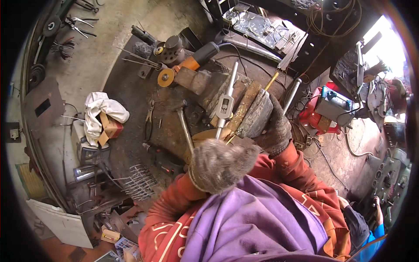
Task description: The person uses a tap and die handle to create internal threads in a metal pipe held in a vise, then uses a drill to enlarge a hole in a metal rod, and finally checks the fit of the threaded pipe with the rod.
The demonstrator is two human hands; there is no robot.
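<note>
A silver tap wrench [224,107] with a long bar handle lies across the middle of the bench, over worn blocks. Its near end meets my left hand [222,167], which wears a grey-brown knitted glove. Motion blurs this hand and its fingers are hidden, so its grip on the handle is unclear. In a matching glove, my right hand [277,131] has its fingers stretched along the right side of a rough grey block [254,114]. Beside that block is a rust-brown bar [245,102]. A thin yellow rod [271,81] sticks out at the blocks' far end.
An orange-and-black angle grinder [198,57] sits beyond the blocks. Left of the wrench are a hammer [185,126], pliers [149,120] and a dark power tool [163,160]. A red-and-grey machine [329,107] and loose cables stand right. Another person's blue sleeve [375,240] shows at lower right.
</note>
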